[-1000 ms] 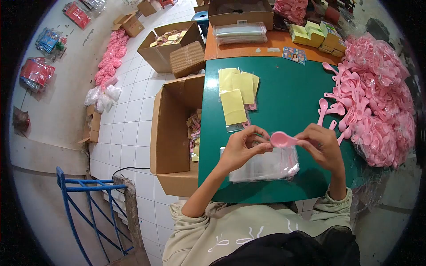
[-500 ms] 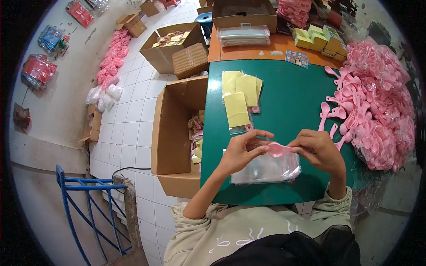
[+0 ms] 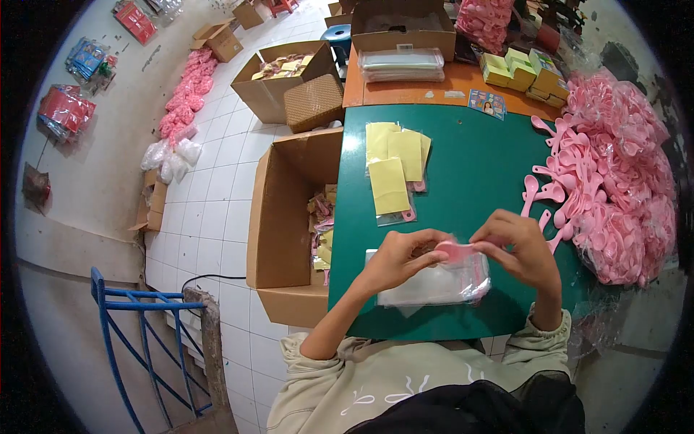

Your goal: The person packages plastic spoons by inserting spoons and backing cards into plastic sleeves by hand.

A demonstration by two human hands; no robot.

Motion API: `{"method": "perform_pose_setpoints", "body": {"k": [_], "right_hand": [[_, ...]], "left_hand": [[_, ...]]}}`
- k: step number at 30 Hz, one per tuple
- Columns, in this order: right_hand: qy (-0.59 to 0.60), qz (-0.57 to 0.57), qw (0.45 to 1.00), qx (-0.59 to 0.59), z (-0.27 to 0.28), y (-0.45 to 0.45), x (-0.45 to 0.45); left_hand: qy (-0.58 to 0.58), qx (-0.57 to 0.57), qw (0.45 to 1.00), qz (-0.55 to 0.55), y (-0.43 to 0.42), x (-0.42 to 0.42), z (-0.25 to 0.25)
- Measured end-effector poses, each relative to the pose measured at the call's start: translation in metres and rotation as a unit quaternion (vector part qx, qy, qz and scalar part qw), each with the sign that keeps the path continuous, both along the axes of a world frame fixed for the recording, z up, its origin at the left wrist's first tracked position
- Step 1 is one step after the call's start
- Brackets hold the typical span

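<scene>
Between my two hands a pink spoon (image 3: 455, 252) is held above a stack of clear plastic bags (image 3: 426, 284) near the table's front edge. My left hand (image 3: 407, 259) is closed, its thumb and fingers pinching at the bowl end. The fingers of my right hand (image 3: 515, 244) pinch the handle end. Several clear packets with yellow cards (image 3: 390, 186) overlap on the green table (image 3: 477, 166) beyond my left hand. Loose pink spoons (image 3: 571, 170) lie right of my right hand. Whether a bag is around the held spoon is too small to tell.
Bulging clear bags of pink spoons (image 3: 622, 173) fill the table's right side. An open cardboard box (image 3: 282, 217) with packets stands against the left edge. At the back are bundled plastic sleeves (image 3: 401, 64), yellow boxes (image 3: 510, 69) and a printed card (image 3: 486, 103).
The spoon has moved slightly down, and my left fingers have gone from beside its bowl to pinching it. The view has shifted a little, so the table sits lower and further right.
</scene>
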State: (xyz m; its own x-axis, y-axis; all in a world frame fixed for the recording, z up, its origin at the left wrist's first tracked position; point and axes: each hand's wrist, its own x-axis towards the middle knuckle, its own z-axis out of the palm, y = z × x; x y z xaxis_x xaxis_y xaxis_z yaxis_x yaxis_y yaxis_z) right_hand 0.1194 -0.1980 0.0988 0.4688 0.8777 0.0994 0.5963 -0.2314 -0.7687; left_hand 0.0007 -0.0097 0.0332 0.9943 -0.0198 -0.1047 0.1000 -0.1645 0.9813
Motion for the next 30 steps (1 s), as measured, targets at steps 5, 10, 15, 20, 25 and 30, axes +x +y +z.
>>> {"method": "perform_pose_setpoints", "body": {"k": [5, 10, 15, 20, 25, 30], "right_hand": [[-0.003, 0.054, 0.998, -0.016, -0.006, 0.002, 0.0], [0.088, -0.046, 0.993, 0.056, -0.004, 0.003, -0.003], [0.029, -0.04, 0.997, 0.062, -0.009, 0.007, -0.007], [0.066, -0.088, 0.992, 0.065, -0.016, 0.014, -0.013], [0.076, -0.133, 0.975, 0.163, -0.028, 0.011, -0.002], [0.053, 0.002, 0.984, 0.172, -0.031, 0.013, 0.006]], "left_hand": [[-0.093, 0.007, 0.996, 0.007, -0.007, 0.003, -0.009], [-0.041, -0.028, 0.999, 0.014, -0.008, 0.0, -0.01], [-0.047, 0.012, 0.999, 0.009, -0.007, 0.002, -0.008], [-0.028, -0.062, 0.997, 0.045, -0.015, 0.001, -0.012], [0.038, -0.268, 0.962, 0.028, -0.004, -0.002, -0.001], [0.021, -0.222, 0.975, 0.007, 0.001, 0.006, 0.004]]}}
